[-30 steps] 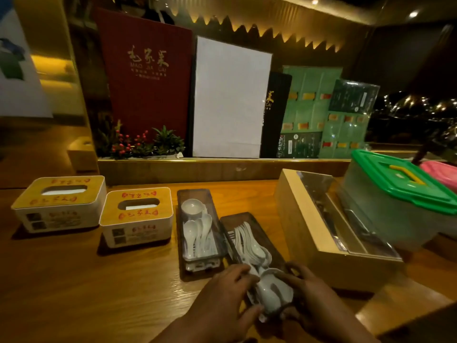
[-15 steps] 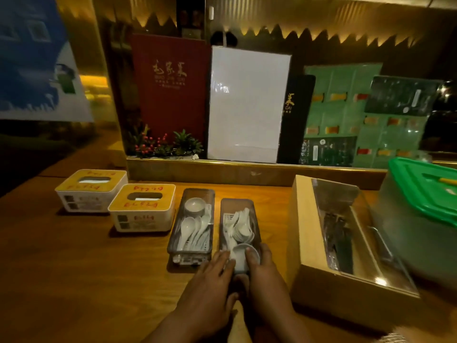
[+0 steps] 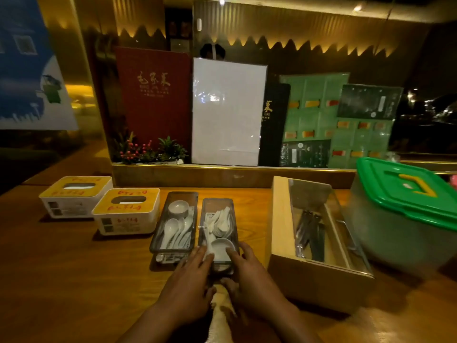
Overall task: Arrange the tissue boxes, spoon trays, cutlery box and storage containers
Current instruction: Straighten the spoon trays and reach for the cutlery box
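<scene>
Two white tissue boxes with yellow tops (image 3: pixel 75 197) (image 3: pixel 126 212) stand at the left of the wooden counter. Right of them lie two clear spoon trays side by side, the left tray (image 3: pixel 176 220) and the right tray (image 3: pixel 218 226), both holding white spoons and a small white cup. My left hand (image 3: pixel 190 280) and my right hand (image 3: pixel 249 276) grip the near end of the right tray from either side. A wooden cutlery box (image 3: pixel 284 226) with a clear lid sits to the right. A clear storage container with a green lid (image 3: pixel 405 194) stands at the far right.
A low wooden ledge (image 3: pixel 235 175) runs behind the counter, with menus, a white board and a small plant with red berries (image 3: pixel 148 151) leaning behind it. A pink object (image 3: pixel 453 180) peeks in at the right edge. Bare counter lies at the front left.
The right spoon tray was angled and close to me; both hands have pushed it away and straightened it, so it now lies parallel beside the left tray. The camera view has shifted left.
</scene>
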